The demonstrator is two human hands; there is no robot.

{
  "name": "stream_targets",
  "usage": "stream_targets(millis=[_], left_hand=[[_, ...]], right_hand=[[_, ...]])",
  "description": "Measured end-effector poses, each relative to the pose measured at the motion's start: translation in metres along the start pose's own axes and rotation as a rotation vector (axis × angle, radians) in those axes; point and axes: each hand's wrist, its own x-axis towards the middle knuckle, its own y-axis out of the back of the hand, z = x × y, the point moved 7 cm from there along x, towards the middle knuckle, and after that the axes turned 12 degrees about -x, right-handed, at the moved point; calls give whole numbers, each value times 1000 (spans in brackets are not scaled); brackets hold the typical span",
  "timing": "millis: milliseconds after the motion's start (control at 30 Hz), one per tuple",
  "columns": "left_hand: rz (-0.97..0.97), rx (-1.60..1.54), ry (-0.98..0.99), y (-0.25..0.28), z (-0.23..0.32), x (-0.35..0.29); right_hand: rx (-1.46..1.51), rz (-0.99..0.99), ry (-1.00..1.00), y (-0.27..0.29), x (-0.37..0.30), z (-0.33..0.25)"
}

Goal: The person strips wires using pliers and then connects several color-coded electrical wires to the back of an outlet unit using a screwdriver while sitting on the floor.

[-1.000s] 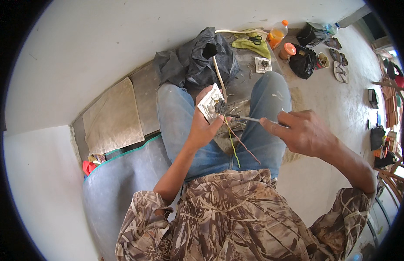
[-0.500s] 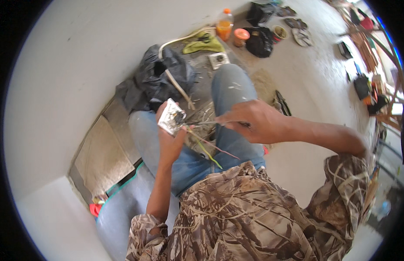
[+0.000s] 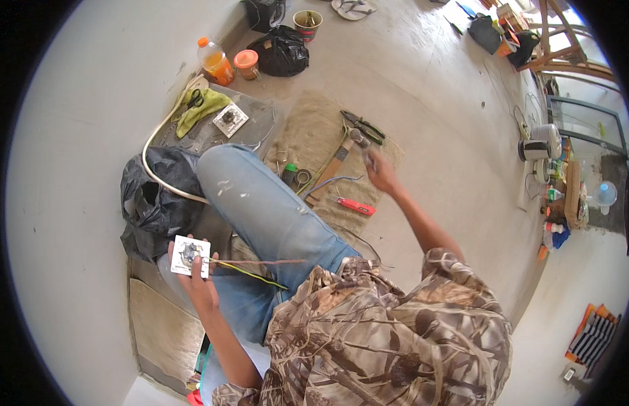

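My left hand (image 3: 203, 289) grips a white square electrical socket plate (image 3: 201, 270), its wired back turned up. A brownish-pink wire (image 3: 260, 262) and a yellow-green wire (image 3: 250, 274) trail from it across my jeans. My right hand (image 3: 382, 173) is stretched out over the mat, beside a hammer (image 3: 336, 164) with a wooden handle. Motion smears its fingers, so whether they hold anything is unclear. Just beyond lie pliers (image 3: 364, 127) with dark green handles. A red utility knife (image 3: 356, 206) and a roll of tape (image 3: 302, 178) rest nearer my knee.
Another white socket plate (image 3: 231, 120) lies by a green cloth (image 3: 205, 108) with scissors (image 3: 194, 99). A white cable (image 3: 148, 159) curves past a black plastic bag (image 3: 148, 203). An orange drink bottle (image 3: 217, 64), a lidded jar (image 3: 246, 63) and a tied black bag (image 3: 282, 54) stand farther off.
My right hand has left the socket plate, where it worked a thin tool, and moved out over the mat. The view has swung right; my left hand still holds the plate.
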Motion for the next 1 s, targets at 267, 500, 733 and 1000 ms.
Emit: stream_targets(millis=[267, 500, 733, 1000], left_hand=[[13, 149, 26, -11, 5, 0], [42, -2, -75, -13, 35, 12], [-32, -26, -63, 3, 43, 9], [-57, -256, 2, 2, 19, 23]], right_hand=[[-18, -129, -192, -69, -69, 33], [35, 104, -157, -51, 23, 16], [108, -96, 2, -68, 51, -61], [-294, -389, 510, -167, 43, -142]])
